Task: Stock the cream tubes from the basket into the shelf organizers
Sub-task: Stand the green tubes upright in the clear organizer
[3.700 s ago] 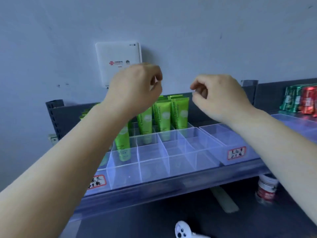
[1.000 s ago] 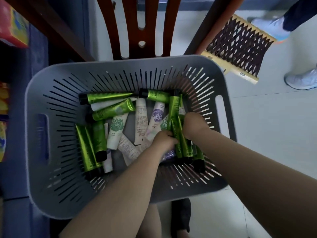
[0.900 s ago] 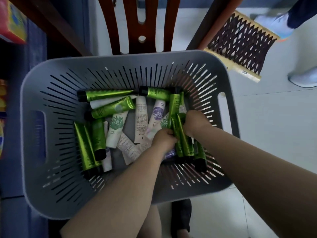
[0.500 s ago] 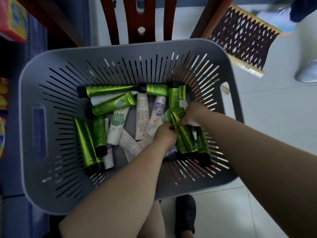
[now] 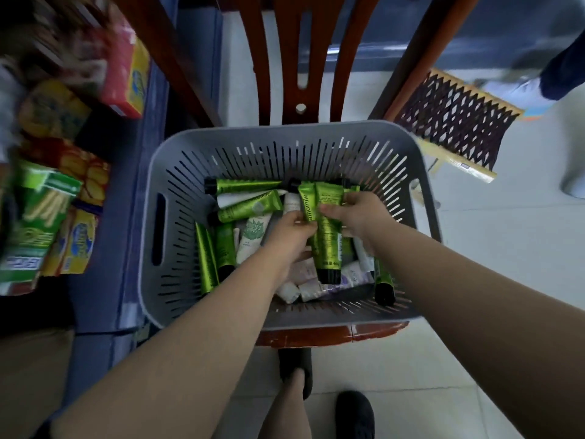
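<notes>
Both hands over grey basket (image 5: 148, 185) on wooden chair. Left hand (image 5: 289, 236) and right hand (image 5: 357, 217) fingers clamped on upright green cream tubes (image 5: 327, 229); remaining tubes loose in basket.

We are in a small shop: boxed snacks (image 5: 47, 223) crowd blue shelves (image 5: 126, 191) on our left, beside a basket (image 5: 285, 134) of cream tubes (image 5: 250, 207).

Soft daylight brightens the pale floor (image 5: 493, 242) to my right, while the shelf boxes (image 5: 47, 217) on my left sit dim and smeared with motion blur. The wide lens bends straight lines near the edges. The basket (image 5: 152, 172) middle looks sharp.
</notes>
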A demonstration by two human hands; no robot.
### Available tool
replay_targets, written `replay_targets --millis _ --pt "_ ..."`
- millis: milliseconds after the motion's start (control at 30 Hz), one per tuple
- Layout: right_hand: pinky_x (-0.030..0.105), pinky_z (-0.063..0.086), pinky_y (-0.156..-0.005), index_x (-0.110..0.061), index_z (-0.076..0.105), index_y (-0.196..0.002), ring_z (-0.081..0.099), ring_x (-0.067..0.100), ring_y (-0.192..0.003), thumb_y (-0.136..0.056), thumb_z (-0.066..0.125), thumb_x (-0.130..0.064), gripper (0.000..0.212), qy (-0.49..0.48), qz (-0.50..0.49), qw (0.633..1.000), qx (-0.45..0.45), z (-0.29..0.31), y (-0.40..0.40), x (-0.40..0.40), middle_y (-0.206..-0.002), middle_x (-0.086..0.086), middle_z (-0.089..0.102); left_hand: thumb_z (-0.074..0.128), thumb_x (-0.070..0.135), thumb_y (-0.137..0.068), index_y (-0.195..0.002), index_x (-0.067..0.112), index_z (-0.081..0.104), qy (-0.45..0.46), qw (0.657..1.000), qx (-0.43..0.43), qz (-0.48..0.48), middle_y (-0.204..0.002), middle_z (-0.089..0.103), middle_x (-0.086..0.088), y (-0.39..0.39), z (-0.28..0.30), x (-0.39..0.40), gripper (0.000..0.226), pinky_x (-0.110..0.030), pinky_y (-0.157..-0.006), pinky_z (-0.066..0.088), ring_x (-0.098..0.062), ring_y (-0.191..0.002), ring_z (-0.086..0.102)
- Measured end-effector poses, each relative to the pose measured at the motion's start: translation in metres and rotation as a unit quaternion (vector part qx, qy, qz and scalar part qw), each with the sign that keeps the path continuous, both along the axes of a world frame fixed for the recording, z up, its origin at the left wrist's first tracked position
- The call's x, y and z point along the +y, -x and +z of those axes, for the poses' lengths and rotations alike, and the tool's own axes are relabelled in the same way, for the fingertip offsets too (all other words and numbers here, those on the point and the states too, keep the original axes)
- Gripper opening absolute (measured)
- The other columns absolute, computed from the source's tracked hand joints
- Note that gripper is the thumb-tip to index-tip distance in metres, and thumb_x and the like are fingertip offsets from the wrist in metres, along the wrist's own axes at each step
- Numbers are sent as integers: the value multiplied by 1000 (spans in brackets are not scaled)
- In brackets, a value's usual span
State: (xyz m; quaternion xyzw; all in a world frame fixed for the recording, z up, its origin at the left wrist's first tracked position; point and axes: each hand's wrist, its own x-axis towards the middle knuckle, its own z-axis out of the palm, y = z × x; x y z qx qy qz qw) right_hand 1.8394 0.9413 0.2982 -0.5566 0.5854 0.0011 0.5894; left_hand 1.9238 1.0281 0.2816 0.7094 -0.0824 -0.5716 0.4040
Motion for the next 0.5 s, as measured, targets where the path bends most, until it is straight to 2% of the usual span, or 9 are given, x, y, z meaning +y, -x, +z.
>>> replay_targets --millis 67,133,200,267,333,400,500 --pt "37 51 -92 -6 53 -127 61 24 -104 -76 75 -29 61 65 8 998 -18 26 -7 10 -120 10 63 49 11 -95 -88 19 52 15 999 -12 26 -96 59 -6 -4 30 7 12 -32 -74 52 -18 -85 58" --pt "37 53 -87 -11 55 -120 64 22 -97 -72 78 -26 55 111 -16 992 -53 59 -13 18 -112 6 67 50 10 -95 -88 19 52 36 997 -24 56 -101 59 -8 -6 65 13 11 -32 -74 52 -21 -91 59" --pt "37 54 -83 -17 53 -105 66 19 -93 -72 79 -23 43 151 -41 982 -104 97 -18 25 -105 5 68 52 13 -94 -94 16 54 69 994 -37 81 -102 60 -9 -8 103 19 4 -32 -71 53 -22 -90 60" --pt "34 54 -80 -20 51 -98 65 17 -89 -74 77 -22 35 193 -37 969 -150 138 -23 33 -101 3 69 52 14 -93 -107 10 54 109 987 -56 106 -104 61 -11 -8 145 25 14 -34 -71 53 -25 -92 61" --pt "28 51 -79 -18 55 -100 63 15 -89 -76 75 -23 32 232 -31 954 -189 182 -24 42 -100 2 68 52 13 -94 -106 9 54 145 978 -75 131 -95 60 -8 -6 193 34 12 -34 -70 53 -22 -84 60" --pt "21 46 -81 -13 61 -105 61 12 -92 -77 74 -25 33 281 -18 934 -221 227 -23 52 -102 1 66 53 11 -93 -95 11 54 182 966 -110 149 -85 58 -4 -1 244 46 2 -32 -65 54 -16 -74 59" --pt "12 37 -75 -12 66 -106 55 11 -85 -77 73 -25 33 361 6 895 -262 302 -19 72 -102 5 59 54 8 -92 -84 10 53 227 942 -177 173 -78 58 -3 8 321 69 9 -25 -54 55 -13 -68 57"
